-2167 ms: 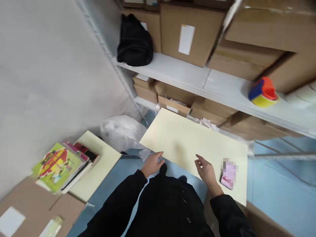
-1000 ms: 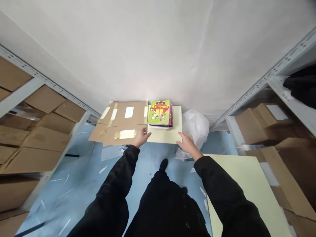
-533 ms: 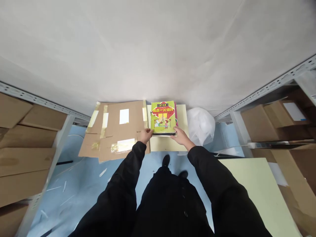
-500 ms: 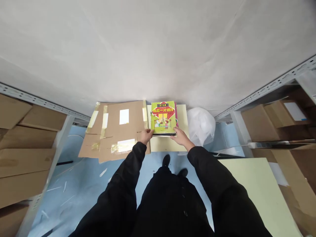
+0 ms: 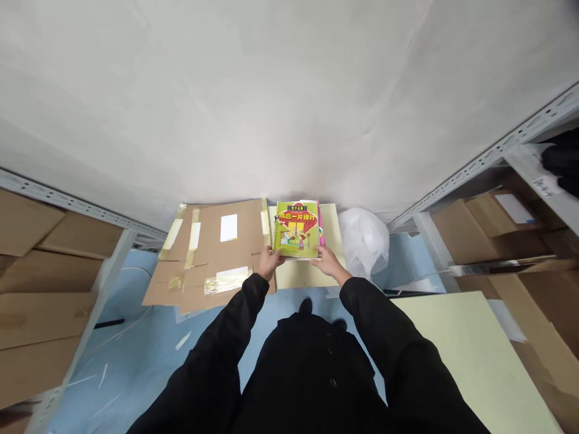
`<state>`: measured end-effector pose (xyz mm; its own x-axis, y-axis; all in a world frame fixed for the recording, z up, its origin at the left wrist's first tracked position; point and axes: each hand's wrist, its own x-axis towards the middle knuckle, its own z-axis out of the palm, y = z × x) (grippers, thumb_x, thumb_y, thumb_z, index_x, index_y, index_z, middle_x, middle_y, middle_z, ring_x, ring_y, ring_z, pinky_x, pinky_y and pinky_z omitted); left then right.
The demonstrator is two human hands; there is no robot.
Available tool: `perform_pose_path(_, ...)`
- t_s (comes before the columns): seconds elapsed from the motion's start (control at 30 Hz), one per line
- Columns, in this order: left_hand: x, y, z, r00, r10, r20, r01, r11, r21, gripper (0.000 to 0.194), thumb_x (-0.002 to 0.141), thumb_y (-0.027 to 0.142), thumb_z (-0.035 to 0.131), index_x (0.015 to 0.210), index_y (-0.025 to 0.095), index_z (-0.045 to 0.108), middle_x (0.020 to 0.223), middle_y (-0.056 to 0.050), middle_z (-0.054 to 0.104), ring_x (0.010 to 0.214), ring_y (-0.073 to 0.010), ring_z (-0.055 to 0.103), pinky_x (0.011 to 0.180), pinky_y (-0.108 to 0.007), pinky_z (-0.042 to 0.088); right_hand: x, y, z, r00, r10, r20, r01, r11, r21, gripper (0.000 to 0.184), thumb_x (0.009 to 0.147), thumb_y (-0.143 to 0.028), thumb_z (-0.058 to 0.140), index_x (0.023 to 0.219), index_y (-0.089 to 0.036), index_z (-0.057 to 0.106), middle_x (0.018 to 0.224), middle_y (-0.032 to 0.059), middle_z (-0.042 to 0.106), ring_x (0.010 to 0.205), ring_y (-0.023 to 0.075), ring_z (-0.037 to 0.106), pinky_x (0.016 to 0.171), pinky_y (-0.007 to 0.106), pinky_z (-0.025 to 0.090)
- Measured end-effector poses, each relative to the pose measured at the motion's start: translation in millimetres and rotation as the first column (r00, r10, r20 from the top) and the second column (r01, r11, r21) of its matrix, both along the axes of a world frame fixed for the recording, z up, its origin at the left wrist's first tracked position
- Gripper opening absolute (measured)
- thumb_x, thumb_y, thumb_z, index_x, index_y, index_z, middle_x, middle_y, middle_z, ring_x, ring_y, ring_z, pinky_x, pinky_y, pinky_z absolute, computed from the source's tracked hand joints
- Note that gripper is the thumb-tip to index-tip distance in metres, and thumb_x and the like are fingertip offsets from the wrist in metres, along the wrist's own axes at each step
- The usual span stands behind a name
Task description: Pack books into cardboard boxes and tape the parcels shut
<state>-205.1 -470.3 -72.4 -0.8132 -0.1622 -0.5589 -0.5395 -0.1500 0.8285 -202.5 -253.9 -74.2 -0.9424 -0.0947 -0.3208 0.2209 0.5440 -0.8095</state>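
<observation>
A stack of books with a bright green and red cover (image 5: 296,230) sits on a pale yellow board (image 5: 307,272) by the wall. My left hand (image 5: 270,263) grips the stack's near left corner. My right hand (image 5: 326,260) grips its near right corner. Both hands have fingers curled round the stack's lower edge. A pink book edge shows on the stack's right side.
Flattened taped cardboard (image 5: 212,253) lies left of the board. A white plastic bag (image 5: 364,241) is to the right. Metal shelves with cartons (image 5: 49,253) flank both sides. A large pale yellow board (image 5: 470,355) lies at right on the blue floor (image 5: 136,337).
I turned from the large board toward the wall. Both hands reached the small board, then closed on the book stack's near corners; the stack now looks slightly lifted and tilted.
</observation>
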Motion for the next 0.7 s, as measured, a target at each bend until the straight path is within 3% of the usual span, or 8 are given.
perform_pose_path(0.17,2.4,-1.7,8.9,1.000,-0.012,0.022,0.010,0.996,0.090,0.035,0.080,0.027,0.070,0.102,0.015,0.046,0.079,-0.006,0.067,0.065,-0.0146,0.070,0.067,-0.029,0.057,10.5,-2.0,6.3,0.988,-0.108,0.110,0.132,0.964,-0.230,0.064,0.065,-0.023,0.077,0.126,-0.018,0.055,0.131,0.0150,0.056,0.107,0.0225,0.062,0.088,0.037,0.053)
perform_pose_path(0.37,21.1,-10.0,19.2,0.998,-0.060,-0.015,0.062,0.975,0.214,0.035,0.077,0.023,0.072,0.103,0.016,0.050,0.082,-0.006,0.070,0.067,-0.0142,0.070,0.066,-0.026,0.058,23.9,20.2,16.9,0.970,-0.207,0.129,0.238,0.920,-0.312,0.051,0.067,-0.017,0.073,0.117,-0.014,0.060,0.117,0.0147,0.066,0.097,0.0204,0.066,0.087,0.039,0.052)
perform_pose_path(0.53,40.3,-13.2,24.8,0.987,-0.150,-0.054,0.159,0.936,0.313,0.037,0.076,0.023,0.072,0.106,0.017,0.051,0.086,-0.005,0.070,0.068,-0.0129,0.070,0.064,-0.023,0.057,33.2,41.6,36.7,0.954,-0.247,0.170,0.293,0.892,-0.344,0.033,0.082,-0.042,0.059,0.105,-0.018,0.063,0.113,0.0110,0.068,0.091,0.0192,0.068,0.075,0.032,0.054)
perform_pose_path(0.7,54.8,0.0,32.9,0.948,-0.305,-0.090,0.317,0.889,0.332,0.051,0.070,0.032,0.079,0.111,0.017,0.053,0.082,-0.003,0.070,0.061,-0.0110,0.067,0.065,-0.024,0.057,35.1,63.3,62.6,0.930,-0.350,0.116,0.360,0.798,-0.483,0.047,0.083,-0.062,0.046,0.098,-0.020,0.060,0.093,0.0073,0.071,0.070,0.0161,0.067,0.060,0.027,0.051)
